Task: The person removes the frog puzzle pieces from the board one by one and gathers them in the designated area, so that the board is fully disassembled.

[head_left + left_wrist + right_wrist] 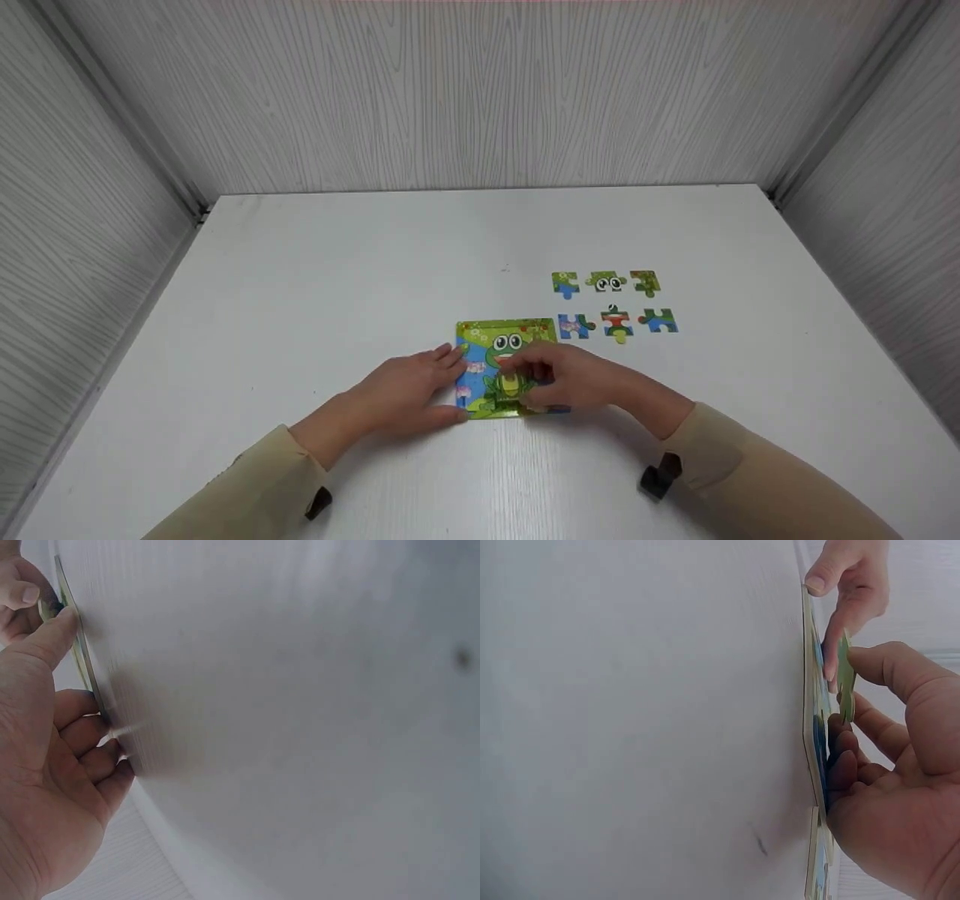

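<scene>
A square jigsaw board [491,325] with a green frog picture lies flat in the middle front of the head view. My left hand [412,386] rests against its left side, fingers at the left edge and thumb at the near left corner. Over the board's right half, my right hand [574,379] pinches a jigsaw piece [846,679] between thumb and fingers. The right wrist view shows that piece edge-on, held just above the board, with a plain greenish face towards the thumb. My curled lower fingers touch the board there.
Loose jigsaw pieces lie in two rows right of the board, among them one with the frog's eyes [606,283] and one with its red mouth [617,322]. Wood-grain walls [450,97] enclose the white table [337,255] at the back and sides.
</scene>
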Motion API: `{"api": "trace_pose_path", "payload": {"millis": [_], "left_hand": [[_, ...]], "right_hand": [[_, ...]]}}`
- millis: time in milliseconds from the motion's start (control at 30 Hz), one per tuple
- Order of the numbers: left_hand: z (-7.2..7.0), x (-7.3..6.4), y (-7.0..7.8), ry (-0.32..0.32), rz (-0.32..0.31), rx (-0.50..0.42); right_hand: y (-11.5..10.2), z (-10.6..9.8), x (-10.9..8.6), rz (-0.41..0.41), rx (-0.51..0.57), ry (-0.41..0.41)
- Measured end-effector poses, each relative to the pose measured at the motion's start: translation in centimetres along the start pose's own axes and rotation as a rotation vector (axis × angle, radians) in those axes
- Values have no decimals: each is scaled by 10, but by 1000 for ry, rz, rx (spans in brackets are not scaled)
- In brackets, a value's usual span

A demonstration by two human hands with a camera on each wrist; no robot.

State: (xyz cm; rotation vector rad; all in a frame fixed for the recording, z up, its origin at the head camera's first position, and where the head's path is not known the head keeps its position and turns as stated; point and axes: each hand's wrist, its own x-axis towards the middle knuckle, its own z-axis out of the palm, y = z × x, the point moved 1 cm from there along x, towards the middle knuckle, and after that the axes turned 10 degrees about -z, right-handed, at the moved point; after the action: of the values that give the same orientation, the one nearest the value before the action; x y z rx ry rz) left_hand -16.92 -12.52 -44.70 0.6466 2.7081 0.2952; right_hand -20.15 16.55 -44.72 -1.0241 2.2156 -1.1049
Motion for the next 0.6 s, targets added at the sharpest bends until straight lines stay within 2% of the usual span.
{"api": "trace_pose_path", "payload": {"millis": [367, 600], "left_hand": [[1, 0, -1, 3, 21, 4], [-1, 0, 2, -8, -5, 4]], "right_hand": [[-2, -3, -1, -23, -37, 20], [-5, -4, -2, -70, 0, 25]]}}
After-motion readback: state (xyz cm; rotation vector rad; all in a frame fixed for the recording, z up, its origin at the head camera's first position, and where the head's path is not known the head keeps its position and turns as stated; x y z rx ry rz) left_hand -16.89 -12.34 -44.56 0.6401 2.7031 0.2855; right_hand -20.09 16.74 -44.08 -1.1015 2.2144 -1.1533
